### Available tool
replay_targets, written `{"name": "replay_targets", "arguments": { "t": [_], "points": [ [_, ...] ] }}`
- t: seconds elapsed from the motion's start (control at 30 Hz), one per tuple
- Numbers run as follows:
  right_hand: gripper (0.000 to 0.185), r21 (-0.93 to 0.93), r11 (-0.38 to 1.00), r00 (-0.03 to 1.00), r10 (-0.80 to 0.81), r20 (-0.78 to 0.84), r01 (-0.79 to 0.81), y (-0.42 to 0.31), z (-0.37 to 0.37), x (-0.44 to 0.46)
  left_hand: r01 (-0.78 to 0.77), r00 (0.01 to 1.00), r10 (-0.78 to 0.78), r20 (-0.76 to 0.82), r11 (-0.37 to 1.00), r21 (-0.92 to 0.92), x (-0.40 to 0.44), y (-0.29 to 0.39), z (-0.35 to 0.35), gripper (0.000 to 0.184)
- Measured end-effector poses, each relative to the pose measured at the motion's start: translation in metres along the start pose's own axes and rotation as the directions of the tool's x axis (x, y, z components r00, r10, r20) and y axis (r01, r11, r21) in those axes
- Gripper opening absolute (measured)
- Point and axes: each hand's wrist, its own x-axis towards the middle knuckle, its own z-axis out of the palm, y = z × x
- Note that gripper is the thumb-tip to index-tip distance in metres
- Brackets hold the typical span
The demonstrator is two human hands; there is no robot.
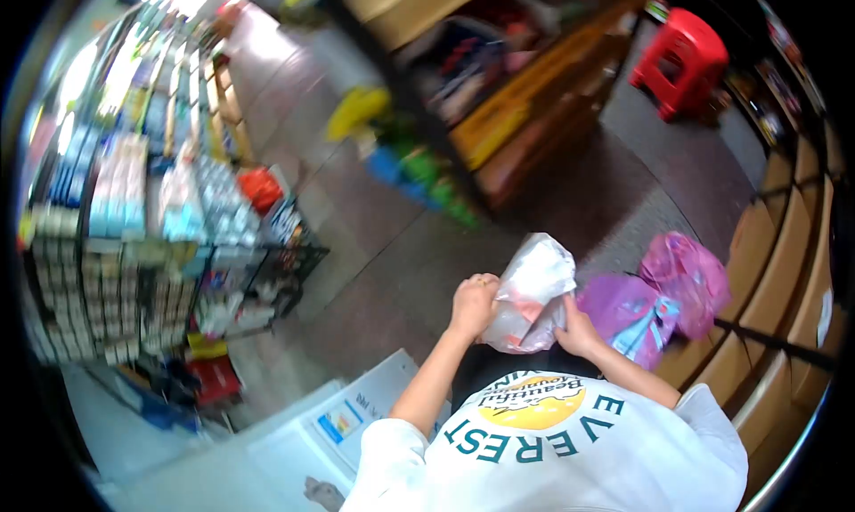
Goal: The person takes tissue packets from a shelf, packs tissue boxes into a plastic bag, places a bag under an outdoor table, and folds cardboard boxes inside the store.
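Observation:
A translucent white plastic bag [541, 267] with something pinkish inside is held in front of my shirt. My left hand [475, 305] grips its left edge with the fingers closed. On the bag's right edge, lower down, my right hand [579, 327] is closed too, with the thumb along the plastic. Just right of my right hand are a purple plastic bag [614, 303] with a light blue item in it and a pink plastic bag [684, 276]. What the white bag holds is too unclear to name.
Shelves of packaged goods [116, 187] line the left side. A wooden display rack [517, 111] stands ahead, and a red stool [681, 62] is behind it at the right. Cardboard boxes [770, 280] fill the right side. A white appliance [312, 432] is at the lower left.

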Motion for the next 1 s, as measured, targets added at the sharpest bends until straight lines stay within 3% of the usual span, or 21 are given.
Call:
{"name": "replay_targets", "arguments": {
  "t": [0.2,0.33,0.4,0.47,0.53,0.57,0.6,0.67,0.8,0.87,1.0],
  "points": [
    [0.086,-0.090,0.966,0.955,-0.219,0.202,0.240,-0.118,0.087,0.020,0.207,0.931,-0.222,-0.289,0.975,-0.082,-0.127,-0.082,-0.090,0.008],
    [0.087,-0.008,0.891,0.823,-0.417,0.386,0.455,-0.218,0.129,0.049,0.295,0.784,-0.230,-0.577,0.955,0.020,-0.163,-0.147,-0.166,0.005],
    [0.088,0.012,0.874,0.785,-0.443,0.433,0.486,-0.267,0.143,0.060,0.360,0.676,-0.311,-0.668,0.930,-0.069,-0.169,-0.170,-0.211,0.004],
    [0.087,0.073,0.873,0.752,-0.456,0.477,0.483,-0.322,0.147,0.063,0.325,0.612,-0.279,-0.740,0.942,-0.086,-0.174,-0.198,-0.246,0.006],
    [0.087,0.100,0.826,0.701,-0.529,0.478,0.555,-0.366,0.154,0.081,0.366,0.556,-0.409,-0.723,0.902,-0.229,-0.172,-0.214,-0.287,0.009],
    [0.087,0.138,0.748,0.648,-0.638,0.417,0.649,-0.379,0.167,0.103,0.359,0.537,-0.401,-0.742,0.905,-0.229,-0.169,-0.230,-0.302,0.011],
    [0.087,0.143,0.738,0.633,-0.648,0.425,0.659,-0.398,0.171,0.120,0.368,0.525,-0.400,-0.752,0.903,-0.223,-0.165,-0.248,-0.316,0.011],
    [0.087,0.112,0.771,0.649,-0.597,0.472,0.627,-0.430,0.166,0.137,0.324,0.476,-0.354,-0.805,0.922,-0.213,-0.155,-0.270,-0.332,0.010],
    [0.086,0.072,0.762,0.641,-0.588,0.494,0.644,-0.517,0.165,0.209,0.434,0.442,-0.385,-0.810,0.882,-0.182,-0.117,-0.340,-0.393,0.011],
    [0.085,0.025,0.752,0.656,-0.590,0.471,0.658,-0.546,0.164,0.244,0.409,0.481,-0.351,-0.803,0.900,-0.149,-0.089,-0.369,-0.420,0.012],
    [0.084,-0.099,0.699,0.669,-0.620,0.411,0.709,-0.626,0.158,0.320,0.427,0.455,-0.485,-0.746,0.855,-0.295,-0.021,-0.433,-0.481,0.016]
  ]
}}
